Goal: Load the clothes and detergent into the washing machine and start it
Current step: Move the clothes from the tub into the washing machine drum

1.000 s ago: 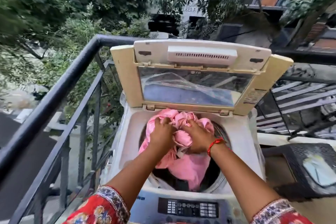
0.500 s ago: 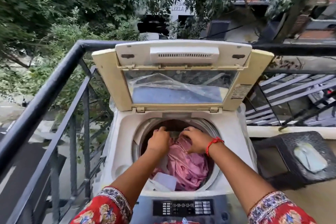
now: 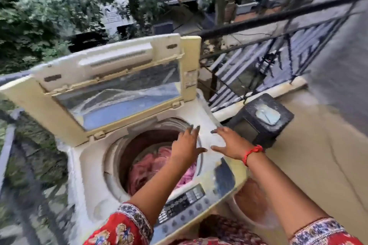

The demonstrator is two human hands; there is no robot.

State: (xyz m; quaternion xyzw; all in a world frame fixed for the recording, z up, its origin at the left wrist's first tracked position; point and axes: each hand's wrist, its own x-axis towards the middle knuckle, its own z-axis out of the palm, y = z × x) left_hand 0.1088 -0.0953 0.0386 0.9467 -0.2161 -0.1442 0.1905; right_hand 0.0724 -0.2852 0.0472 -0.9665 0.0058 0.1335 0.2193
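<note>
Red patterned sleeves [image 3: 121,226] nearest. Dark panel [image 3: 184,202] with small buttons on the washer [image 3: 83,175] front edge. Both hands out of the drum now, empty: left hand [image 3: 186,146] fingers spread over the round opening, right hand [image 3: 229,143] spread over the right rim, red thread at its wrist. Pink clothes [image 3: 153,165] crumpled deep in the drum, lower than 0.5 s ago. Cream plastic lid [image 3: 111,83] up, clear window. Black railing [image 3: 258,61] behind. View has swung right; frame blurred.
</note>
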